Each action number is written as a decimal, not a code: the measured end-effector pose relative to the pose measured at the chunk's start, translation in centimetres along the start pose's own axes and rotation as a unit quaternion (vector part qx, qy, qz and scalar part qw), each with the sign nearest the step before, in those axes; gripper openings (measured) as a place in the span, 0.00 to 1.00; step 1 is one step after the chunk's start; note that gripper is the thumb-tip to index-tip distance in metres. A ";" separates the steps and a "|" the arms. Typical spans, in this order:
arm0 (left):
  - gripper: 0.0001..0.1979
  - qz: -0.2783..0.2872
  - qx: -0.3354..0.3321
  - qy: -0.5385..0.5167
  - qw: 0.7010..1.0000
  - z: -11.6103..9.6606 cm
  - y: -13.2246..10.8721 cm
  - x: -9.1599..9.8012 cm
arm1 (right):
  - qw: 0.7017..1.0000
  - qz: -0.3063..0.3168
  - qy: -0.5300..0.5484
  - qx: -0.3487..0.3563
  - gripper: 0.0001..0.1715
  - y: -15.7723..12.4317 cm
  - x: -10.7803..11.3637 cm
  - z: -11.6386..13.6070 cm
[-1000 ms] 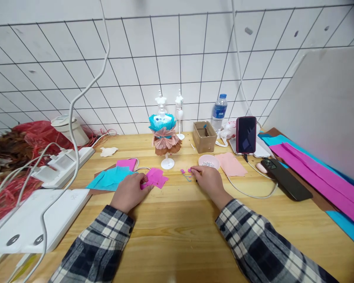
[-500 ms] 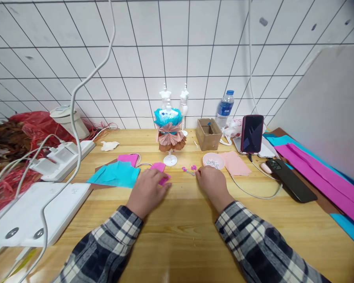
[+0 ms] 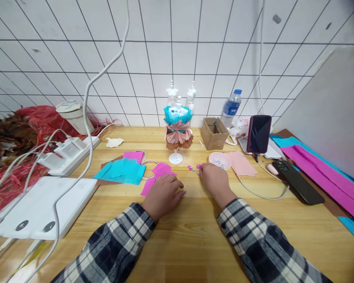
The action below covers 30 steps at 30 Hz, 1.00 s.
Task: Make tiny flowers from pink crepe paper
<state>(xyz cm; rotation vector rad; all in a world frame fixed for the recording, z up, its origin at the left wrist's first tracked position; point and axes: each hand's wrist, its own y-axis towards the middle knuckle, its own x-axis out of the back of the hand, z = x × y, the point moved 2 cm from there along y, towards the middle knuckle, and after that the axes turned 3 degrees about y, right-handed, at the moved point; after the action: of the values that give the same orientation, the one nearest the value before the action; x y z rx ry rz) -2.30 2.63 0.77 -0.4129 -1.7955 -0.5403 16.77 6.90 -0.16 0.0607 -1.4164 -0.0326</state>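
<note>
My left hand (image 3: 164, 196) rests low over the table with fingers bent and a little apart. Its fingertips lie by cut pieces of bright pink paper (image 3: 161, 169), partly covered by the hand. My right hand (image 3: 215, 181) is closed, knuckles up; what its fingers pinch is hidden. At its fingertips lie small pink bits (image 3: 190, 168), too small to make out. Just behind that hand is a shallow pink dish (image 3: 227, 158) of clear beads. Further back stands a small white mannequin (image 3: 176, 158) dressed in ruffled blue, dusty pink and brown paper.
Blue paper (image 3: 120, 171) lies left, pale pink paper (image 3: 243, 163) right. A cardboard box (image 3: 214, 135), bottle (image 3: 232, 108) and upright phone (image 3: 259, 134) stand behind. A dark phone (image 3: 299, 182) lies right. A power strip (image 3: 72, 155), white device (image 3: 47, 204) and hanging cable (image 3: 87, 106) fill the left.
The view has shifted a little to the left. My left hand has drawn back toward me and right, uncovering more bright pink paper. My right hand stays closed beside the small pink bits.
</note>
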 end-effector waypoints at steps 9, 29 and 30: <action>0.12 -0.018 -0.096 -0.011 0.995 -1.4 0.4 -0.8 | 0.985 0.060 0.157 0.025 0.15 -1.2 1.1 0.0; 0.20 0.035 -0.095 0.025 0.995 -2.4 -0.1 -2.0 | 0.985 0.074 0.155 0.018 0.12 -1.3 0.0 -0.7; 0.20 0.031 -0.094 0.024 0.995 -2.4 -0.1 -2.0 | 0.985 0.074 0.157 0.017 0.12 -1.2 0.0 -0.9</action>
<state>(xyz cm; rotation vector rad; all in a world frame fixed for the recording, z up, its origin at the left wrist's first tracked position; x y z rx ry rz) 0.19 1.22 -0.62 -0.5771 -1.6867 -0.6725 17.62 5.71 -0.39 -0.0125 -1.1022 0.1202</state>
